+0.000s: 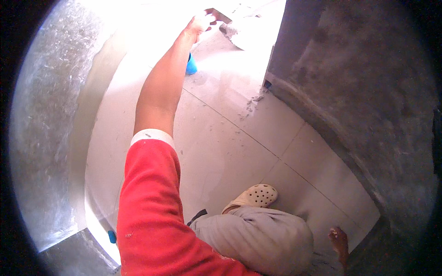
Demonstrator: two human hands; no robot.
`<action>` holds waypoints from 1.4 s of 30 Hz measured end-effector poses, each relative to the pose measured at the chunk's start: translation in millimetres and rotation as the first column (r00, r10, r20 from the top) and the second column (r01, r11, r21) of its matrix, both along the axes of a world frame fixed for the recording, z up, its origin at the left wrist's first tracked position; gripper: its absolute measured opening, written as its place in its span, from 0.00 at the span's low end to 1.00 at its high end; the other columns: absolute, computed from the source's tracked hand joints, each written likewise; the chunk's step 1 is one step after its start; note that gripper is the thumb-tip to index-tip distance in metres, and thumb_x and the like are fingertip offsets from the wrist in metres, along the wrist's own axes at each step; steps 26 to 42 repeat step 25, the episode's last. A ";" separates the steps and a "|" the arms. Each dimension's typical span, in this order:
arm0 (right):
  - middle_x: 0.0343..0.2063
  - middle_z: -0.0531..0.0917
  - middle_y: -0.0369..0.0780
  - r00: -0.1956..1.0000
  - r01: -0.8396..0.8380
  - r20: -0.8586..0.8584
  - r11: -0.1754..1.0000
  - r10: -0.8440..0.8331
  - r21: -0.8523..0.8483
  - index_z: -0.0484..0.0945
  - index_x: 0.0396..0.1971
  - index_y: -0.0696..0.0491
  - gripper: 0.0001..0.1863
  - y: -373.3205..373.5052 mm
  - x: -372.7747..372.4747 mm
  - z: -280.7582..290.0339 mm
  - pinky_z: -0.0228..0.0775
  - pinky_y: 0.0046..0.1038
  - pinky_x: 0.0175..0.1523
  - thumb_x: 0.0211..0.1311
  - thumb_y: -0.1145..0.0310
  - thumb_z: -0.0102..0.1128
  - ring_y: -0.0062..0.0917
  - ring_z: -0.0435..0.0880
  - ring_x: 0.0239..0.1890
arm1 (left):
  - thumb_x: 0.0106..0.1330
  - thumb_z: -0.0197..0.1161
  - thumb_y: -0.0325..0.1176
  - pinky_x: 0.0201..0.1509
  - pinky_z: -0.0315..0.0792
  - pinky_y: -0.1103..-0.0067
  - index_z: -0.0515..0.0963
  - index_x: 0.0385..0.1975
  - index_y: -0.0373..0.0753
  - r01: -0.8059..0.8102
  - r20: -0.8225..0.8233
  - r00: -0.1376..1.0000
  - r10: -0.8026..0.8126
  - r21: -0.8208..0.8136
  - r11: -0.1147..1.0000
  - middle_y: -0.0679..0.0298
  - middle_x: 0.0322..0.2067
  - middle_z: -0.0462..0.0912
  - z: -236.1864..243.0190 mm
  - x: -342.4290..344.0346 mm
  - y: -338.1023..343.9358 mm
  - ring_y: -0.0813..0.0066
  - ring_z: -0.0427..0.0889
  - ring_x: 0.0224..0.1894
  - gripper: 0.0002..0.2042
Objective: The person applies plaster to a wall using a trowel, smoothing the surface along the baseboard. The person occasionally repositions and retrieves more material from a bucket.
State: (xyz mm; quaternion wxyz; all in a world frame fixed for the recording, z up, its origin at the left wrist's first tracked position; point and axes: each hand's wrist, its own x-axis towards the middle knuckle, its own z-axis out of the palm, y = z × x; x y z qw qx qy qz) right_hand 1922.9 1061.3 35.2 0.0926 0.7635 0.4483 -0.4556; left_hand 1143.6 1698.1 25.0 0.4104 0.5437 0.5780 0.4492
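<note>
My left arm, in a red sleeve, reaches far forward over the tiled floor (207, 133). At its end my left hand (201, 26) is closed around a flat, brownish-grey tool with a straight edge (218, 15); strong glare hides its exact kind. Right beside the tool lies a lump of grey mortar-like material (234, 36). Below the wrist, partly behind the forearm, is a small blue object (191, 64). My right hand (338, 237) hangs low at the right in shadow, fingers curled, near the floor; whether it holds anything is hidden.
Rough grey plastered walls stand at left (50, 133) and right (363, 78). Grey crumbs (257, 98) are scattered by the right wall's corner, with a small blue piece (267, 84) there. Another blue piece (112, 237) is at lower left. My bent leg (262, 234) and beige clog (260, 195) occupy the near floor.
</note>
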 end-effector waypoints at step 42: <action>0.51 0.85 0.46 0.961 -0.113 -0.249 0.993 0.120 0.044 0.78 0.59 0.52 0.23 41.5 12.4 -62.8 0.71 0.34 0.63 0.72 0.53 0.64 0.30 0.83 0.55 | 0.76 0.57 0.36 0.71 0.68 0.63 0.76 0.64 0.30 -0.067 -0.709 0.705 -0.017 -0.090 0.994 0.46 0.62 0.79 100.6 -15.9 -207.6 0.53 0.78 0.65 0.21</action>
